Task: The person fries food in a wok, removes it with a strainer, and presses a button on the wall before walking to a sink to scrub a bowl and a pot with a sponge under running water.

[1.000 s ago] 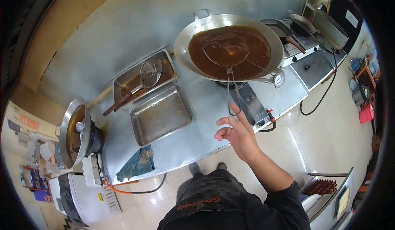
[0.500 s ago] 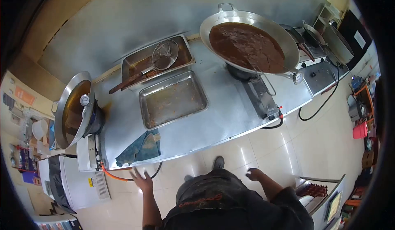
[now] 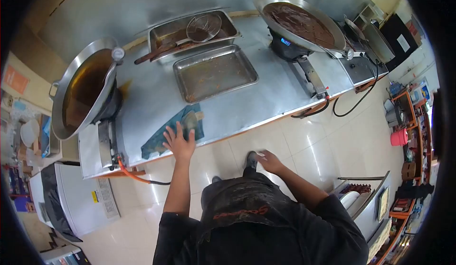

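Note:
My left hand (image 3: 180, 144) reaches over the near edge of the metal counter with its fingers spread. Its fingertips overlap a folded blue-green cloth (image 3: 161, 136) that lies along that edge. My right hand (image 3: 270, 162) is held low in front of my apron, above the floor, with its fingers curled together. A small pale bit shows at those fingertips, and I cannot tell what it is. Beyond the cloth sits a shallow steel tray (image 3: 216, 75) with crumbs and greasy residue in it.
A wok of amber oil (image 3: 101, 96) stands on a burner at the left. At the right, a larger wok (image 3: 338, 31) holds dark brown liquid over a blue flame. Behind the shallow tray, a wire strainer (image 3: 204, 27) rests across a deep pan (image 3: 232, 27). Gas hoses hang at the counter edge.
My left hand has moved up from beside the counter to over the cloth. My right hand has shifted inward toward my body. The view has moved, so the counter sits higher.

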Motion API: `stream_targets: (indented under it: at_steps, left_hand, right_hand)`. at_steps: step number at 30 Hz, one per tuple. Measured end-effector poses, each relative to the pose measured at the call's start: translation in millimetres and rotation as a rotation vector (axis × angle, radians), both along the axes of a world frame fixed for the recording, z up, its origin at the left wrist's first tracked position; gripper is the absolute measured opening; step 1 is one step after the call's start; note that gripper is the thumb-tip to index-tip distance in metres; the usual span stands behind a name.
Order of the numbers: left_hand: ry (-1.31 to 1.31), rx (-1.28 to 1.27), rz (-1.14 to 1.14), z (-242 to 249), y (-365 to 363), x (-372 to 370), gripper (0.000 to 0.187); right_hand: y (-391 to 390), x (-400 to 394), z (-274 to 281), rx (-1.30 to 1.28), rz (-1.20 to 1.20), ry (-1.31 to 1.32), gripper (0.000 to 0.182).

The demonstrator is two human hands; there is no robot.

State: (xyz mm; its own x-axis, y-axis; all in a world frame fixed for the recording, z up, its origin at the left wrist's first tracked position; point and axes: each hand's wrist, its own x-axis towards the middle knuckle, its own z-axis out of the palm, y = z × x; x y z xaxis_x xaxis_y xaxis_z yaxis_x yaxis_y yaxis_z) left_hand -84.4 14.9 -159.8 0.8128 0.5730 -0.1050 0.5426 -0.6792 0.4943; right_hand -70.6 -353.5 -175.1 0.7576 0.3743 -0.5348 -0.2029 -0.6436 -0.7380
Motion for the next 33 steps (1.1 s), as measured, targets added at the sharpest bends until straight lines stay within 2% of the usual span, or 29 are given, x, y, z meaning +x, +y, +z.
stream_targets:
  at_steps: [2, 3, 4, 5, 6, 7, 8, 9, 10, 11, 13, 14, 15, 16, 17, 18, 19, 20, 21, 22, 23, 24, 25, 27, 29, 30, 31, 33]
  left_hand:
    - [-0.364, -0.159, -0.030, 2, -5, -20, 0.076]
    - [-0.493, -0.624, 0.037, -1, -7, -32, 0.074]
    - [-0.618, -1.090, 0.101, -6, -10, -46, 0.072]
    - [-0.733, -1.561, 0.162, -10, -14, -57, 0.070]
    - [-0.958, -1.594, 0.127, 2, -18, -69, 0.083]
    - [-1.022, -1.752, 0.096, 40, -16, -77, 0.084]
    - [-1.084, -1.912, 0.065, 91, -15, -88, 0.085]
    - [-1.140, -2.073, 0.042, 119, -15, -98, 0.087]
    - [-1.197, -2.122, 0.220, 118, -2, -117, 0.091]
    - [-1.260, -2.160, 0.386, 116, 15, -141, 0.094]
    - [-1.205, -1.808, -0.016, 139, 24, -177, 0.094]
    - [-1.267, -1.654, 0.049, 142, 31, -202, 0.094]
    - [-1.322, -1.499, 0.113, 138, 40, -234, 0.093]
    - [-1.222, -1.411, 0.077, 119, 64, -287, 0.090]
    - [-1.111, -1.328, 0.041, 97, 80, -338, 0.087]
    - [-1.039, -1.203, 0.425, 86, 68, -360, 0.086]
    - [-0.940, -1.047, 0.795, 76, 53, -385, 0.085]
    - [-0.741, -0.937, 1.096, 26, 32, -436, 0.082]
    - [-0.540, -0.864, 1.383, -22, 11, -486, 0.079]
    - [-0.338, -0.817, 1.529, -53, -10, -517, 0.078]
    - [-0.201, -0.828, 1.552, -70, -31, -530, 0.077]
    - [-0.107, -0.851, 1.529, -79, -48, -536, 0.076]
    - [-0.051, -0.875, 1.506, -84, -55, -540, 0.075]
    - [0.026, -0.933, 1.452, -93, -63, -552, 0.073]
    - [0.053, -0.972, 1.421, -100, -57, -571, 0.071]
    - [0.048, -0.987, 1.419, -104, -51, -585, 0.070]
    - [0.038, -0.993, 1.423, -107, -43, -602, 0.070]
    - [-0.004, -0.990, 1.461, -115, -24, -639, 0.068]
  right_hand:
    - [93, -12, 22, 0.344, -0.082, -0.095, 0.058]
    - [142, -18, 73, 0.506, -0.015, -0.144, 0.059]
    - [179, -17, 103, 0.562, 0.250, -0.504, 0.059]
    - [213, -27, 141, 0.719, 0.323, -0.615, 0.058]
    - [236, -34, 168, 0.723, 0.500, -0.766, 0.061]
    - [255, -38, 182, 0.719, 0.680, -0.914, 0.064]
    - [279, -36, 171, 0.679, 0.761, -0.869, 0.063]
    - [300, -34, 146, 0.639, 0.838, -0.813, 0.063]
    - [312, -31, 127, 0.599, 0.920, -0.754, 0.063]
    - [319, -26, 118, 0.553, 0.905, -0.751, 0.064]
    - [329, -26, 101, 0.472, 0.866, -0.737, 0.065]
    - [325, -28, 89, 0.375, 0.823, -0.570, 0.053]
    - [320, -24, 52, 0.311, 0.907, -0.365, 0.046]
    - [311, -17, 10, 0.239, 0.983, -0.163, 0.041]
    - [284, -17, -10, 0.369, 0.936, -0.186, 0.038]
    - [254, -16, -49, 0.377, 0.926, -0.147, 0.035]
    - [225, -7, -114, 0.190, 1.192, -0.294, 0.029]
    - [193, 0, -130, -0.081, 1.237, -0.241, 0.025]
    - [158, 7, -153, -0.406, 1.068, -0.016, 0.026]
    - [131, 19, -171, -0.710, 1.295, -0.019, 0.033]
    - [108, 25, -171, -0.855, 1.161, 0.044, 0.035]
    - [80, 28, -196, -1.002, 0.989, 0.084, 0.032]
    - [17, 42, -287, -0.941, 1.138, 0.049, 0.030]
    - [14, 49, -240, -0.934, 1.100, -0.040, 0.025]
    - [-23, 54, -311, -0.804, 0.963, -0.217, 0.025]
    - [7, 50, -254, -0.867, 0.933, -0.117, 0.026]
    - [37, 39, -223, -0.909, 0.923, -0.069, 0.027]
    - [109, 5, -196, -0.913, 0.969, -0.055, 0.028]
